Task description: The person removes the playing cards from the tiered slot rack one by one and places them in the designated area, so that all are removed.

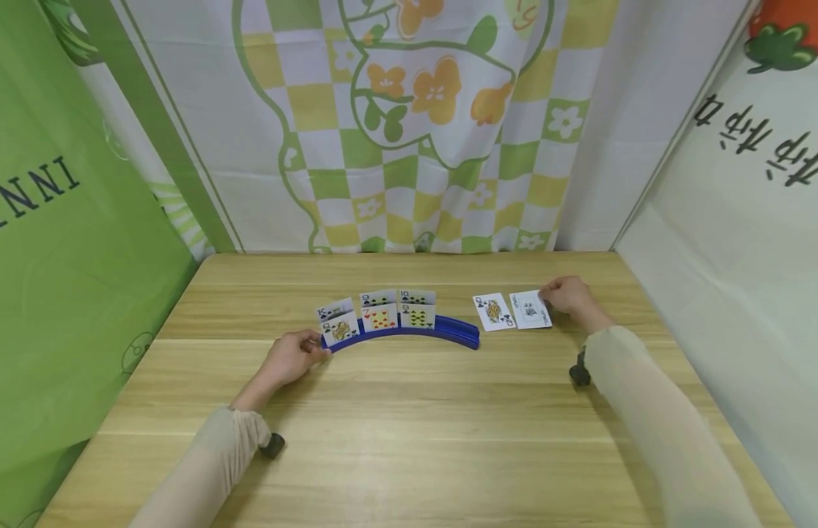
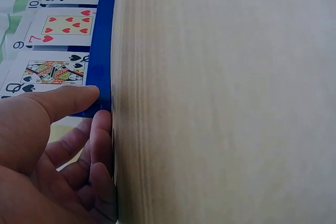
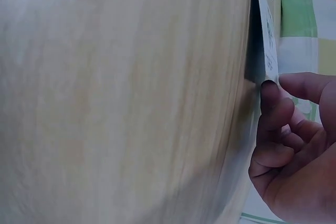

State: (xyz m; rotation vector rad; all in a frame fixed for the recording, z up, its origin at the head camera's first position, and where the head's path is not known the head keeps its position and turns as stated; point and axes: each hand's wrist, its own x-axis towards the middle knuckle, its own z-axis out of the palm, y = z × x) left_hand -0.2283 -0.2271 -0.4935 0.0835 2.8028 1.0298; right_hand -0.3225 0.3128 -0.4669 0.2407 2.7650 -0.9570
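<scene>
Head view: left hand [image 1: 292, 357] pinches blue rack [image 1: 458, 334] at left end, right hand [image 1: 570, 295] pinches joker [image 1: 531, 312] by edge, beyond right end; edge-only grip could slip, left-hand tug could topple standing cards [image 1: 380, 318].

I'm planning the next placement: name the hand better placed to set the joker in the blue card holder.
The right hand, most likely: it pinches the joker, nearer the card-free end of the blue card holder. The left hand holds the opposite end.
</scene>
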